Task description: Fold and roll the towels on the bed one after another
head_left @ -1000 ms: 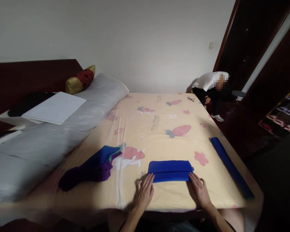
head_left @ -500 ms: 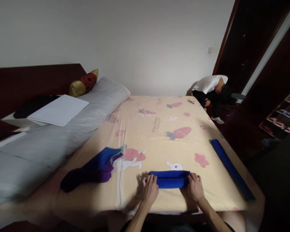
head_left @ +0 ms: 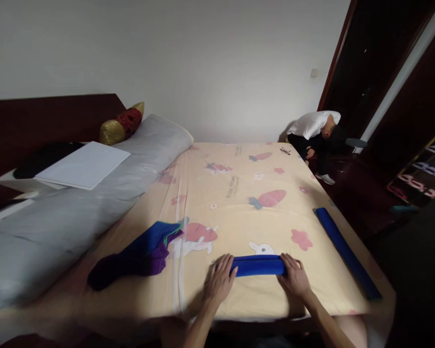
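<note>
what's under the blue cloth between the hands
The blue cloth is over the patterned sheet; a printed rabbit's head shows just beyond it; anything directly beneath is covered.

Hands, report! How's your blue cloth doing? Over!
Left hand, right hand touching opposite ends of folded blue cloth. Lying narrow on bedsheet. Purple-blue cloth left, blue strip right, neither touching it.

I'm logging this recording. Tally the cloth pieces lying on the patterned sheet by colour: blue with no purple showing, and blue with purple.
Blue, no purple showing: 2 (the folded cloth between the left hand and right hand; the long strip at right)
Blue with purple: 1 (the crumpled bundle at left)
Total: 3
</note>
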A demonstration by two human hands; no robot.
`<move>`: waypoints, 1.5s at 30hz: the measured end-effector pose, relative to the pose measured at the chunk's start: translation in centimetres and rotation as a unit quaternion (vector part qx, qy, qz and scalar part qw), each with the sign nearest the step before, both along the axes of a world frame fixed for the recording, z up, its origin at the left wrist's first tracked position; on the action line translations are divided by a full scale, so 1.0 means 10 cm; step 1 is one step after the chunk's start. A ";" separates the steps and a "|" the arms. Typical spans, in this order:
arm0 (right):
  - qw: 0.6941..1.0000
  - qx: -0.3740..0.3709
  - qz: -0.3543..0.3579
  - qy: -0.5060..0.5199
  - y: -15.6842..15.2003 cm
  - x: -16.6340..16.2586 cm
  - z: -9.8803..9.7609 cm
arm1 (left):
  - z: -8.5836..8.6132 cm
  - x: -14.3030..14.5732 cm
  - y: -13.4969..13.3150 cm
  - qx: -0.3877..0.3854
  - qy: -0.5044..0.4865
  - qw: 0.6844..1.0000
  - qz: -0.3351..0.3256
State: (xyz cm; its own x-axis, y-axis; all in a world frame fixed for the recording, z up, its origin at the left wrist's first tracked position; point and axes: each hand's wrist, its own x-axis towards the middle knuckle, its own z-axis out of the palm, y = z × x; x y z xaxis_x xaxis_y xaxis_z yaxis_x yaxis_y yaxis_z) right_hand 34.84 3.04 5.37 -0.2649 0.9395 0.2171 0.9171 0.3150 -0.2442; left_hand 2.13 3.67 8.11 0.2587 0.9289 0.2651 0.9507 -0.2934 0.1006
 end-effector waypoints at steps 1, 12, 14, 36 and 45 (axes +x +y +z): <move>1.000 0.007 -0.006 -0.008 0.00 0.07 -0.04 | 0.00 -0.03 0.00 0.001 0.003 1.000 0.005; 0.999 0.014 0.049 0.007 -0.39 -0.11 0.01 | -0.07 0.12 -0.43 0.012 0.002 1.000 -0.003; 0.999 0.006 0.044 0.021 -0.42 -0.15 -0.04 | -0.11 0.12 -0.45 0.002 0.001 1.000 0.003; 0.999 0.007 0.027 0.024 -0.04 -1.02 0.11 | -0.03 0.82 -0.08 -0.047 -0.033 0.997 -0.061; 0.997 0.045 0.067 0.014 -0.03 -0.28 0.06 | -0.04 0.11 -0.11 -0.014 0.020 0.997 -0.075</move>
